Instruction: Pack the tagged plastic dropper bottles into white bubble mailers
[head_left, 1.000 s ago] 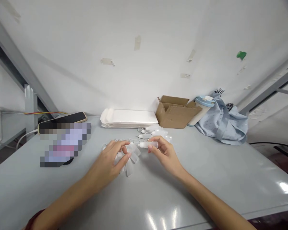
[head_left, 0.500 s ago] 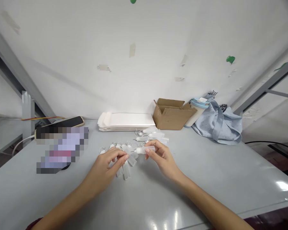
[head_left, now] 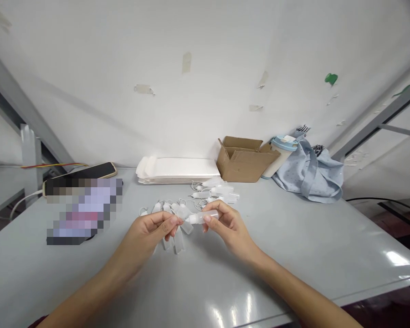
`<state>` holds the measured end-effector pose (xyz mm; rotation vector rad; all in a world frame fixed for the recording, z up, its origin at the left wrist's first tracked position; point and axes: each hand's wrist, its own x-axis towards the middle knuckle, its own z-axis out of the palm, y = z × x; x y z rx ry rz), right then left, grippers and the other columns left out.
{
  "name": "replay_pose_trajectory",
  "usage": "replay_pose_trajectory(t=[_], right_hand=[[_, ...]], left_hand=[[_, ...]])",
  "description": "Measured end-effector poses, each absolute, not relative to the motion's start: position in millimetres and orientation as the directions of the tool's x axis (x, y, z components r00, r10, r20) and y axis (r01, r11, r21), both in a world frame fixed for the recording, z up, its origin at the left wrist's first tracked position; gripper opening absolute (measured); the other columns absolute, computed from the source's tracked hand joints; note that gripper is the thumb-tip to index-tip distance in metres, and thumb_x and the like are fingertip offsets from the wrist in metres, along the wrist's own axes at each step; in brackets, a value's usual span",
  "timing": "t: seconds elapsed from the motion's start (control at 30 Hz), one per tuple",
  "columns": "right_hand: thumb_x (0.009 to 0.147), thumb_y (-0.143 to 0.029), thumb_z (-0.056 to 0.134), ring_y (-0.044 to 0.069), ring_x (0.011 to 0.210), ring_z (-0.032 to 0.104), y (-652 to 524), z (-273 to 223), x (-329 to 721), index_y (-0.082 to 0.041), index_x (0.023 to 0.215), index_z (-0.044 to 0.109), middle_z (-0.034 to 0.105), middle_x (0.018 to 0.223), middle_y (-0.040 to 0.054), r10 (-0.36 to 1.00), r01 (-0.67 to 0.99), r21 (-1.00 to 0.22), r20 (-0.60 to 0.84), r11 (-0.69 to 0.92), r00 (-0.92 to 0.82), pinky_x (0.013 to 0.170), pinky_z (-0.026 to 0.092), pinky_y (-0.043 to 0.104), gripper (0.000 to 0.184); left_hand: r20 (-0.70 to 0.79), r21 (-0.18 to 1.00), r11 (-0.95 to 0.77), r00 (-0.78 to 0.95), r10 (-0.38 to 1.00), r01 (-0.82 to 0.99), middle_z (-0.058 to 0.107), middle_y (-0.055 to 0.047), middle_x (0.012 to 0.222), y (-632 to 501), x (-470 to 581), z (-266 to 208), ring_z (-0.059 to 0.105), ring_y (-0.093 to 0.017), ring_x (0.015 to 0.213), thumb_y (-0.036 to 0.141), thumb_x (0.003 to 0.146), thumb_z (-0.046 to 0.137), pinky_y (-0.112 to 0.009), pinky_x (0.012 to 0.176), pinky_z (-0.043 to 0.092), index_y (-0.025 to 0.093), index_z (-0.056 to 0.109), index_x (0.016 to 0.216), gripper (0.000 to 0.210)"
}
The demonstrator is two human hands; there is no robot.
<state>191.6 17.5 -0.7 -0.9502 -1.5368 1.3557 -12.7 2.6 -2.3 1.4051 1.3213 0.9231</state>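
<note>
My right hand holds a small translucent needle-tip squeeze bottle between thumb and fingers, lying nearly level with its nozzle to the left. At that tip, the thumb and forefinger of my left hand are pinched together. What lies between them is too small to make out. Beneath and behind my hands are several similar bottles, fanned out on the grey table and partly hidden by the left fingers. Another group of such bottles, with thin looped straps at their tips, lies behind my right hand.
Flat white packets are stacked by the wall. Beside them stand an open cardboard box, a cup with a blue lid and a light blue cloth bag. On the left lie a phone on a cable and a blurred-out object.
The bottle in my right hand has moved left, bringing its tip up to my left fingers. My left hand has turned slightly, still pinched. The whole view has shifted a little.
</note>
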Motion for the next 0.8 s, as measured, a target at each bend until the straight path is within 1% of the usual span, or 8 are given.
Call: replay_pose_trajectory(t=[0.23, 0.4, 0.5, 0.73, 0.8], right_hand=[[0.084, -0.042, 0.061, 0.014, 0.066, 0.058, 16.7, 0.5, 190.2, -0.021, 0.089, 0.057, 0.060, 0.066, -0.0025, 0.929, -0.002, -0.991, 0.124, 0.131, -0.348, 0.066, 0.044, 0.029, 0.022], [0.084, -0.041, 0.060, 0.014, 0.065, 0.058, 13.7, 1.7, 189.4, -0.021, 0.088, 0.057, 0.059, 0.064, -0.0029, 0.925, 0.021, -0.986, 0.146, 0.164, -0.351, 0.067, 0.044, 0.030, 0.020], [0.085, -0.039, 0.059, 0.014, 0.066, 0.057, 11.8, 1.9, 189.0, -0.021, 0.088, 0.058, 0.059, 0.064, -0.0029, 0.933, 0.055, -0.983, 0.146, 0.173, -0.328, 0.068, 0.043, 0.030, 0.018], [0.085, -0.037, 0.059, 0.014, 0.067, 0.057, 10.1, 0.8, 188.8, -0.021, 0.089, 0.058, 0.059, 0.064, -0.0030, 0.941, 0.046, -0.983, 0.155, 0.177, -0.301, 0.068, 0.041, 0.030, 0.016], [0.086, -0.038, 0.059, 0.014, 0.067, 0.056, 9.0, 0.7, 189.1, -0.022, 0.090, 0.058, 0.060, 0.065, -0.0030, 0.945, 0.060, -0.983, 0.147, 0.172, -0.293, 0.068, 0.041, 0.030, 0.017]], left_hand=[[-0.115, 0.970, 0.078, 0.152, 0.982, 0.230, 0.051, 0.000, 0.063, 2.6, -12.0, -2.7, 0.054, -0.018, 0.075, 0.057, 0.081, 0.052, -0.027, 0.067, 0.043, 0.020, 0.050, 0.057, 0.044], [-0.118, 0.970, 0.074, 0.183, 0.976, 0.230, 0.048, 0.000, 0.062, 1.8, -10.5, -0.4, 0.050, -0.017, 0.069, 0.058, 0.083, 0.048, -0.027, 0.064, 0.043, 0.020, 0.048, 0.057, 0.046], [-0.129, 0.974, 0.089, 0.186, 0.974, 0.207, 0.046, 0.001, 0.061, 1.4, -10.9, -0.9, 0.049, -0.017, 0.068, 0.058, 0.083, 0.049, -0.026, 0.063, 0.042, 0.020, 0.048, 0.057, 0.046], [-0.135, 0.980, 0.100, 0.201, 0.970, 0.174, 0.044, 0.001, 0.060, 0.3, -10.3, 1.9, 0.043, -0.014, 0.062, 0.055, 0.083, 0.049, -0.027, 0.061, 0.041, 0.020, 0.047, 0.057, 0.044], [-0.133, 0.982, 0.102, 0.201, 0.970, 0.156, 0.044, 0.002, 0.059, -0.1, -10.2, 2.6, 0.044, -0.014, 0.062, 0.054, 0.083, 0.051, -0.025, 0.060, 0.040, 0.020, 0.047, 0.057, 0.043]])
